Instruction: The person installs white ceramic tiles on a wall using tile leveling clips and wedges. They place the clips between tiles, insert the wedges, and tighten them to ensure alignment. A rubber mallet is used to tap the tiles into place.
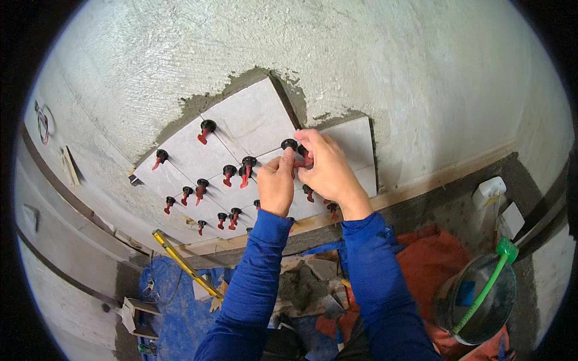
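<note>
Both my hands are up at the wall, by the joints of grey-white wall tiles (256, 120). My left hand (276, 185) pinches at a tile leveling clip (289, 144), its black cap showing above the thumb; the handle is covered by my fingers. Close beside it, my right hand (332, 171) has its fingers closed on a second leveling clip (304, 157), black-capped with a red handle, partly hidden behind the fingers. More clips stick out along the joints, among them a black and red clip (248, 165) left of my hands and another clip (206, 127) higher up.
Grey mortar (192, 108) edges the tiles on the rough wall (361, 48). Below lie a yellow spirit level (186, 265), a blue sheet (171, 301) and an orange cloth (433, 256). At right stand a dark bucket (509, 283) with a green-handled tool (484, 295) and a white container (489, 192).
</note>
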`<state>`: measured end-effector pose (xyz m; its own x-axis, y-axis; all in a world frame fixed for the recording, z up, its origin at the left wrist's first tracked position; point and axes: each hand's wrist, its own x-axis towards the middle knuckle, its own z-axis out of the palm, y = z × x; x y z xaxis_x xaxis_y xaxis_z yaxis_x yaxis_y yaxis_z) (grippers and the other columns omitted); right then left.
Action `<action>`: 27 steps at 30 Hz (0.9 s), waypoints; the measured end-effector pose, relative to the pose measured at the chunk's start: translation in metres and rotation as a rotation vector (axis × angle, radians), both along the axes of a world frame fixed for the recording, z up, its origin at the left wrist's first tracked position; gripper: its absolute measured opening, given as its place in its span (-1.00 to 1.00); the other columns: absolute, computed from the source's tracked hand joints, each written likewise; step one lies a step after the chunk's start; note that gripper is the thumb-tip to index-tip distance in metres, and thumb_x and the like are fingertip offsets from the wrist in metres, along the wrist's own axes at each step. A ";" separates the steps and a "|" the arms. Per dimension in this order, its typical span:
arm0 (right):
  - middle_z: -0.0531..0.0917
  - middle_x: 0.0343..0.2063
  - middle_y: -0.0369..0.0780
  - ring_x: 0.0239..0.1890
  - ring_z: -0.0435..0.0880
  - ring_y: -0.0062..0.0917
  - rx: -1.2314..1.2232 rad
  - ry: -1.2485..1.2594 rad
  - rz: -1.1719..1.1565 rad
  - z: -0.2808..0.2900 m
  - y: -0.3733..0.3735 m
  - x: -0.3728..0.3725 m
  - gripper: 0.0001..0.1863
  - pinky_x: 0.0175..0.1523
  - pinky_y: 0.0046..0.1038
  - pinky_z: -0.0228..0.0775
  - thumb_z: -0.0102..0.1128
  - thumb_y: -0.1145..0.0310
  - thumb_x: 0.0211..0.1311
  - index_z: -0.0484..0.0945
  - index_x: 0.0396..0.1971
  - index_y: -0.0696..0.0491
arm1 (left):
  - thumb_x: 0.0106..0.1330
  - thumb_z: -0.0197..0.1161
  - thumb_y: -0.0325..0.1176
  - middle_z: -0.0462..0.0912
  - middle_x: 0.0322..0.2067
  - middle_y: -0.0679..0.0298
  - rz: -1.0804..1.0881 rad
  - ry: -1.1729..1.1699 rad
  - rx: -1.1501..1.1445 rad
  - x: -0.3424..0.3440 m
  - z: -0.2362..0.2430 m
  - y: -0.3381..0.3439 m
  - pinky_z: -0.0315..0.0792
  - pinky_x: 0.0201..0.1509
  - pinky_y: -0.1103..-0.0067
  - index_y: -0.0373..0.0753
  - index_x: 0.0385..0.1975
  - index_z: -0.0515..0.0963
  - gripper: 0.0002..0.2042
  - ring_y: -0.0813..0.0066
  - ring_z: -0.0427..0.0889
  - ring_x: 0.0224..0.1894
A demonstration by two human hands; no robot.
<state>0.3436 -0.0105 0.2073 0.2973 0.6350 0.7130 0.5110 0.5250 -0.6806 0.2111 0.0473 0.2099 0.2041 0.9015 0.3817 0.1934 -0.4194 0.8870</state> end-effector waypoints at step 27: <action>0.69 -0.38 -0.16 -0.28 0.70 -0.23 -0.003 -0.339 -0.623 -0.004 0.005 -0.057 -0.73 -0.21 -0.16 0.57 0.23 0.24 0.42 0.66 -0.42 0.10 | 0.63 0.11 -0.01 0.44 -0.64 0.55 -0.551 -0.637 -0.985 -0.010 0.017 0.026 0.06 -0.67 0.66 -0.08 -0.38 0.58 -0.64 0.71 0.18 -0.70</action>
